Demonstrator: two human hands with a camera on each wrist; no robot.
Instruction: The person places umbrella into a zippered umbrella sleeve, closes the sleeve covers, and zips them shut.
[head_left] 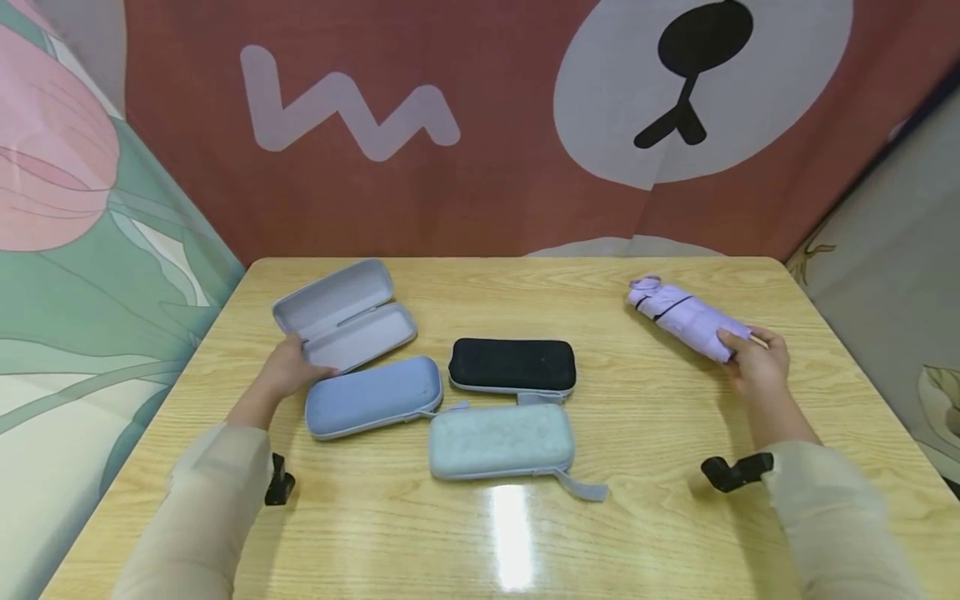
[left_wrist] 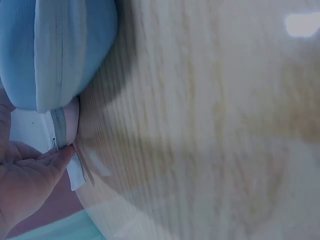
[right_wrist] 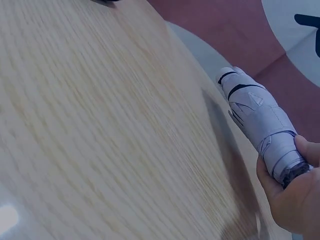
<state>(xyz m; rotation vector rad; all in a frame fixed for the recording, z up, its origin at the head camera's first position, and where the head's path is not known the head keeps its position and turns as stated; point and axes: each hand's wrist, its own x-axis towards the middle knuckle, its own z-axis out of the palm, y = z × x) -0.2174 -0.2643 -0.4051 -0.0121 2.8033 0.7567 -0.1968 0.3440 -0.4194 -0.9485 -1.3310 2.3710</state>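
My left hand (head_left: 292,368) grips a grey hard glasses case (head_left: 363,335) at its left end. The case lies wide open on the table with its lid tipped back, and its inside shows bare. In the left wrist view the fingertips pinch the case's edge near a short strap (left_wrist: 76,172). Close in front of it lies a zipped blue case (head_left: 375,398). At the right, my right hand (head_left: 759,360) holds a folded lilac umbrella (head_left: 688,320) by its near end, thumb on one side and fingers underneath. The umbrella slants toward the back left, its shadow falling on the tabletop.
A black case (head_left: 513,364) lies mid-table, with a pale green zipped case (head_left: 501,442) just in front, its strap trailing right. The wooden table (head_left: 637,533) ends at a printed cloth backdrop (head_left: 487,208). More printed cloth hangs at both sides.
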